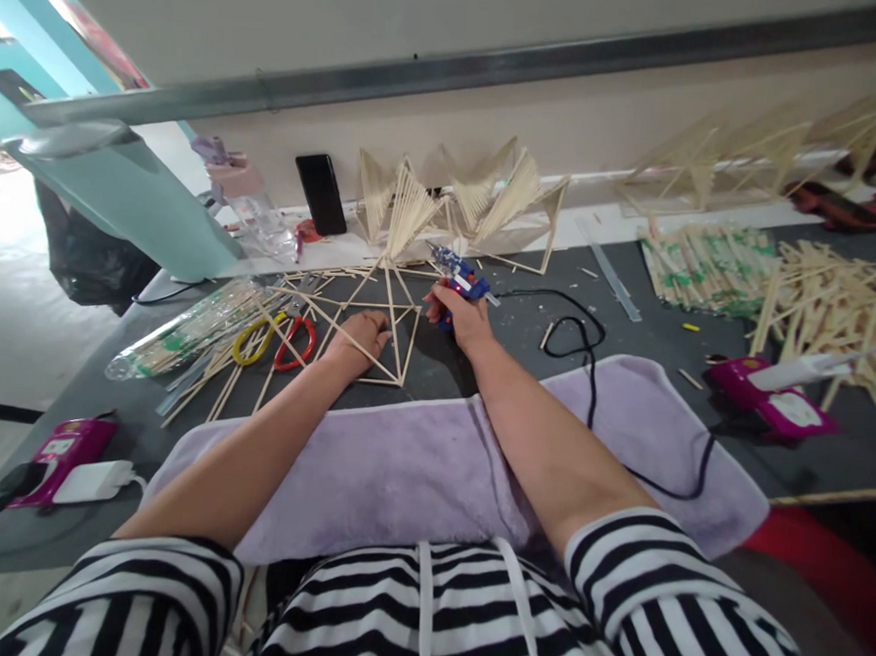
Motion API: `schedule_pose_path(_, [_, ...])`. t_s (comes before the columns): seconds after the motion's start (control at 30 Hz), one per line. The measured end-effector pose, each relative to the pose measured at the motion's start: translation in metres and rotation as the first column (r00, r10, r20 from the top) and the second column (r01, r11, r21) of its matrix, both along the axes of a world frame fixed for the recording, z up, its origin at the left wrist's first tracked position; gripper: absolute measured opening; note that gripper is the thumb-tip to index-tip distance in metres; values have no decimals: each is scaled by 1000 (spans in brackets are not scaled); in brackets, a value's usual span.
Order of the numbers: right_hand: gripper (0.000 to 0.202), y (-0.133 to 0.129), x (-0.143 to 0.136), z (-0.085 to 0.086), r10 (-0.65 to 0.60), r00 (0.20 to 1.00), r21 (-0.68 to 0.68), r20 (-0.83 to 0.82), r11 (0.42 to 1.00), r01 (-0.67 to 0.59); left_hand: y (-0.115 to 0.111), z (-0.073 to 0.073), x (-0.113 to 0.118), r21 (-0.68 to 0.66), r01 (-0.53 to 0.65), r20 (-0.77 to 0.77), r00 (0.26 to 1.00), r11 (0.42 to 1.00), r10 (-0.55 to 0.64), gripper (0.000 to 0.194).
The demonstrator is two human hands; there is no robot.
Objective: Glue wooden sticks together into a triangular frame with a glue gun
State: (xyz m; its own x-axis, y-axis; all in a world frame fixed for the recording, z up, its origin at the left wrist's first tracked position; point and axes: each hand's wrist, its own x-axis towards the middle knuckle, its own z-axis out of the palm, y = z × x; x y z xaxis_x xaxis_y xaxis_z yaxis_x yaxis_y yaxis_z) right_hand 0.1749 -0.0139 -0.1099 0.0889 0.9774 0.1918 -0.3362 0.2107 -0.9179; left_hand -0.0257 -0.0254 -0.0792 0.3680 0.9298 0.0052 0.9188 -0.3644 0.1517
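My right hand [468, 318] is closed round the handle of a blue hot glue gun [462, 271], its nozzle tilted up and to the left. In front of me stands a frame of thin wooden sticks [410, 346], open-sided and angular, with a fan of sticks [407, 209] rising behind it. My left hand [360, 342] reaches in among the frame's sticks, with its fingers curled in at them; the fingertips are partly hidden. Scissors with one yellow and one red handle [294, 344] lie left of that hand, among loose sticks.
A lilac towel [416, 474] covers the front edge. The glue gun's black cord [590, 360] loops to the right. A phone [321, 195] leans at the back, near finished stick shapes [500, 199]. Loose sticks [836, 300] and a magenta power strip [772, 399] lie right; another strip [64, 460] lies left.
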Motion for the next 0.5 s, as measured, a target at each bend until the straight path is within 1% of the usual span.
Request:
schedule_pose_path(0.17, [28,-2,-1,4,-2,1000,-23,-25,1000,1,11,-8,7,9,-17,69,997,1000,17,35])
schedule_pose_path(0.27, [28,-2,-2,5,-4,1000,-25,-6,1000,4,15,-11,8,6,-40,90,995,999,39,37])
schedule_pose_path(0.37, [28,-2,-1,4,-4,1000,-23,5,1000,4,15,-8,9,-16,-51,97,994,999,52,35])
schedule_pose_path(0.5, [28,-2,-1,5,-10,1000,-42,-6,999,10,11,1,8,-70,-74,88,993,995,80,31])
